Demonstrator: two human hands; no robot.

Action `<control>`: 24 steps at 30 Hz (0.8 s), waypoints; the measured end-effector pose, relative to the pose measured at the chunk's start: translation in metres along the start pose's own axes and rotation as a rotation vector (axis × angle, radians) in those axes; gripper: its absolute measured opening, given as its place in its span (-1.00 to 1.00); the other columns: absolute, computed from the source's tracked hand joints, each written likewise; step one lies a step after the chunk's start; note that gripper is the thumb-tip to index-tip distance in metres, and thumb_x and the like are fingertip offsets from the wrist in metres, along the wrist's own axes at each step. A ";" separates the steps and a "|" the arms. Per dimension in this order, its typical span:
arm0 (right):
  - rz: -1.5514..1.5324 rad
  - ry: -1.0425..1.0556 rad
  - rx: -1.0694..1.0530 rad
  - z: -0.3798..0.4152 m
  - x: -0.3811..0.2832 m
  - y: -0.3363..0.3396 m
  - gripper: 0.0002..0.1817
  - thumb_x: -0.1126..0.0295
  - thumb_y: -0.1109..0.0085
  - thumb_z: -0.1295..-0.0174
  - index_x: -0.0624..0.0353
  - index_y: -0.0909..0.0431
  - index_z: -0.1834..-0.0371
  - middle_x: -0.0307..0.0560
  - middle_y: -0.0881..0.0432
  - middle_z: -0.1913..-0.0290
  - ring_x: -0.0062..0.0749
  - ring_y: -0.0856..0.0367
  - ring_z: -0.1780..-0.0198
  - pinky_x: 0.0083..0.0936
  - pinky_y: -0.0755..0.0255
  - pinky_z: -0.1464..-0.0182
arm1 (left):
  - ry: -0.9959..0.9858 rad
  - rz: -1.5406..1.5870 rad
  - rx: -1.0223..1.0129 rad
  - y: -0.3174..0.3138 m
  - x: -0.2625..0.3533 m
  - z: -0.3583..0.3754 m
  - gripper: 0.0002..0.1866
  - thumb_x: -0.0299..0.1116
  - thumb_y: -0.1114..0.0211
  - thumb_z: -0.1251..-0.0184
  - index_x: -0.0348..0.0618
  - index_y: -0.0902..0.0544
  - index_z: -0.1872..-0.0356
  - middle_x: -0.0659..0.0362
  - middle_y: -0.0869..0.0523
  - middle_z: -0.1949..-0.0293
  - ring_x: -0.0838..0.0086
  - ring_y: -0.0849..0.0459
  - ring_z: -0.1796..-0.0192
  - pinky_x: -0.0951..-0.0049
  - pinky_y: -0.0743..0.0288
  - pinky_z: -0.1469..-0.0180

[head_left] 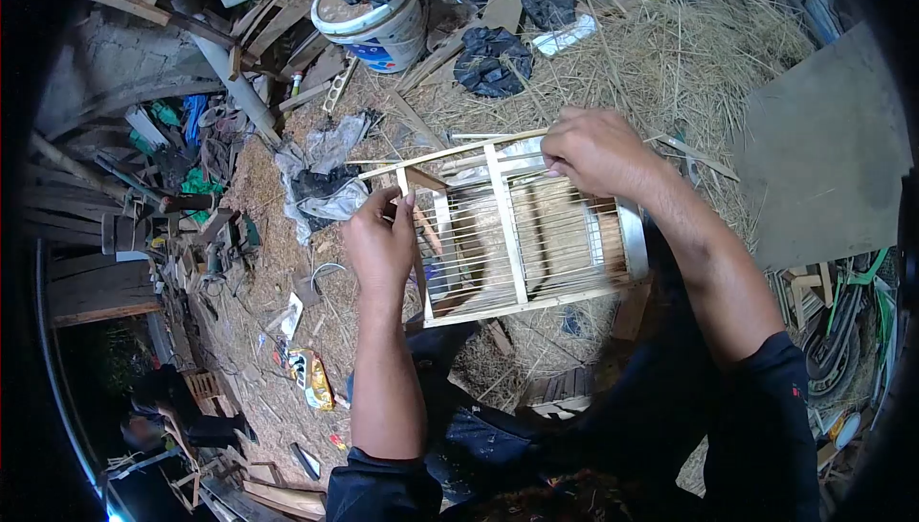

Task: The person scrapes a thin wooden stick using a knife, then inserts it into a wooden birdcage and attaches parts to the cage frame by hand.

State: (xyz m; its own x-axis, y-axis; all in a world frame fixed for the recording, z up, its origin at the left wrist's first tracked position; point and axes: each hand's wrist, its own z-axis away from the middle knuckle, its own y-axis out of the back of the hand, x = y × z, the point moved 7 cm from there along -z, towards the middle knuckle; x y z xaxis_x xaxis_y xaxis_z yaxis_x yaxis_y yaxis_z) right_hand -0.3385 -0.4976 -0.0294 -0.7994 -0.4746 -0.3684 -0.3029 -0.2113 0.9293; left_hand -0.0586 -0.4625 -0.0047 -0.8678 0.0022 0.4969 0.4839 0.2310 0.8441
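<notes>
Hands at work on a slatted wooden cage, seen from the head camera. Left hand is closed on the cage's near-left corner, thumb and fingertips pinching a corner post where a thin slat meets it. Right hand is curled over the far top rail, fingers folded down onto the rail and onto a long thin stick that runs leftward along the upper edge and juts past the frame. The cage sits tilted between the two forearms, above the person's lap, with its barred face turned up toward the camera.

Judged from its build, the cage is light and stiff only along its thicker frame members; the many fine bars look slender and likely to bend or snap under a squeeze. The corner posts and outer rails appear the sound places to grip, as both hands now do.

Outward lie straw-covered ground, a white bucket, black plastic bags, scrap timber and a flat board.
</notes>
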 end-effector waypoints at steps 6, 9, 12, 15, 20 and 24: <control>-0.008 0.045 0.021 -0.006 -0.011 -0.003 -0.94 0.40 -0.31 -0.23 0.09 -0.74 0.33 -0.08 -0.74 0.27 -0.13 -0.70 0.01 -0.14 -0.60 -0.04 | 0.022 -0.039 -0.020 0.002 0.006 0.000 -0.77 -0.34 -0.48 -0.34 -0.29 -0.81 0.12 -0.10 -0.82 0.39 0.12 -0.84 0.37 0.22 -0.65 0.25; -0.009 0.034 -0.003 -0.008 -0.011 -0.005 -0.95 0.41 -0.30 -0.22 0.09 -0.73 0.32 -0.07 -0.74 0.25 -0.11 -0.71 -0.01 -0.13 -0.61 -0.05 | 0.025 -0.029 -0.016 0.000 0.002 0.000 -0.78 -0.35 -0.48 -0.34 -0.29 -0.82 0.12 -0.10 -0.82 0.39 0.10 -0.83 0.37 0.20 -0.66 0.25; -0.005 0.012 -0.026 -0.009 -0.009 -0.010 -0.95 0.41 -0.30 -0.22 0.09 -0.73 0.32 -0.07 -0.74 0.25 -0.13 -0.71 0.00 -0.13 -0.61 -0.05 | 0.009 -0.037 -0.001 -0.001 0.002 0.000 -0.77 -0.33 -0.49 -0.33 -0.29 -0.82 0.13 -0.10 -0.82 0.38 0.09 -0.84 0.36 0.19 -0.66 0.24; -0.017 0.030 -0.009 -0.008 -0.010 -0.007 -0.95 0.41 -0.31 -0.22 0.08 -0.74 0.32 -0.07 -0.74 0.26 -0.14 -0.70 0.00 -0.13 -0.61 -0.05 | 0.045 -0.058 -0.013 -0.001 0.003 0.000 -0.76 -0.30 -0.48 -0.33 -0.26 -0.82 0.12 -0.07 -0.83 0.37 0.08 -0.84 0.34 0.18 -0.67 0.22; 0.017 0.027 0.028 -0.005 -0.009 0.000 -0.95 0.40 -0.32 -0.22 0.06 -0.74 0.37 -0.10 -0.76 0.28 -0.18 -0.69 0.00 -0.14 -0.60 -0.04 | 0.082 -0.115 0.002 -0.006 0.003 0.002 -0.74 -0.27 -0.46 -0.36 -0.25 -0.81 0.09 -0.05 -0.82 0.40 0.12 -0.83 0.36 0.19 -0.65 0.23; 0.086 0.012 0.037 -0.002 -0.001 0.005 -0.93 0.39 -0.34 -0.22 0.08 -0.73 0.40 -0.16 -0.76 0.29 -0.22 -0.65 0.00 -0.17 -0.59 -0.06 | 0.042 -0.201 0.015 -0.009 -0.001 0.002 -0.76 -0.27 -0.41 -0.38 -0.18 -0.80 0.06 -0.03 -0.83 0.38 0.06 -0.84 0.31 0.11 -0.68 0.21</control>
State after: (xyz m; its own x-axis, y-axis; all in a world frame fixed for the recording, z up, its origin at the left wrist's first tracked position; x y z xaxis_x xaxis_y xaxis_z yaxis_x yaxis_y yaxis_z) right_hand -0.3381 -0.5000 -0.0245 -0.8171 -0.4997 -0.2873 -0.2527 -0.1375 0.9577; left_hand -0.0622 -0.4626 -0.0127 -0.9413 -0.0856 0.3265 0.2991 0.2368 0.9244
